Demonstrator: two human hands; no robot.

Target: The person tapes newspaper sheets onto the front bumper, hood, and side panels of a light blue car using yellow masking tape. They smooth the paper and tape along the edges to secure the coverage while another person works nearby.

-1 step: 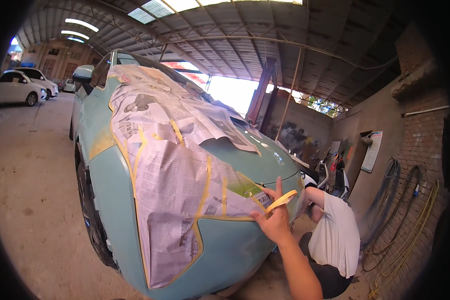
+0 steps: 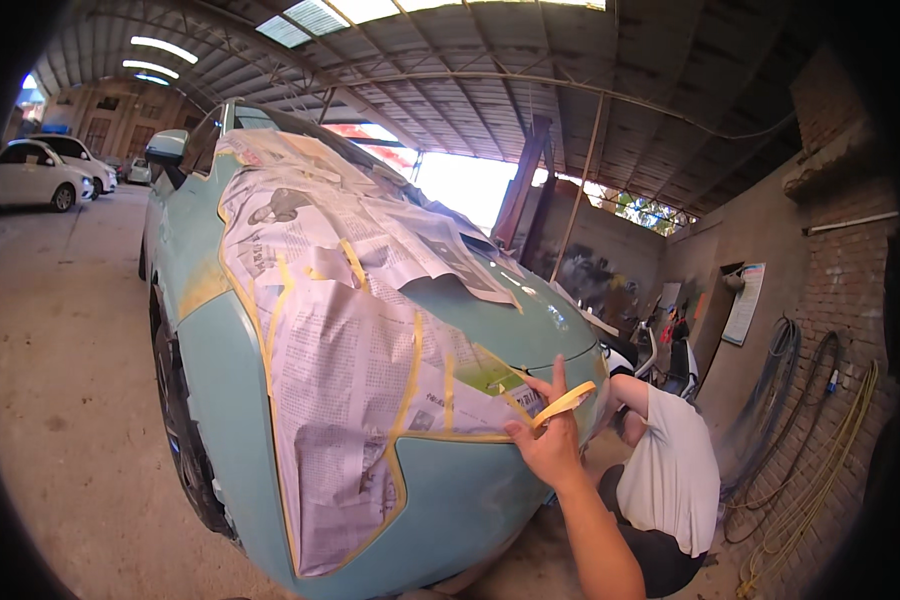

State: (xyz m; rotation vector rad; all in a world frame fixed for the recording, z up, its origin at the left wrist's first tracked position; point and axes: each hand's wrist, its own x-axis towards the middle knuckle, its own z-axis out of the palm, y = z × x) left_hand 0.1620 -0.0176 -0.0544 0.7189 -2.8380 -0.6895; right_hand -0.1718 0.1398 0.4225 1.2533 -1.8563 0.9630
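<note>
A right hand (image 2: 550, 455) holds a yellow tape roll (image 2: 576, 396) at the front corner of a pale green car (image 2: 460, 490). Its fingers are partly spread around the roll, one pointing up; the thumb touches or nearly touches the lower edge of the newspaper (image 2: 340, 375) covering the corner. The left hand is out of view, so its fingers cannot be told. Yellow strips (image 2: 450, 437) border and cross the paper. Good work here would likely mean keeping the strip taut, following the edge and pressing it flat, without creasing the paper. A crouching person (image 2: 670, 470) in a white shirt, just right of the forearm, limits elbow room. Hoses (image 2: 782, 345) hang at the far right; white cars (image 2: 32, 185) stand far left.
</note>
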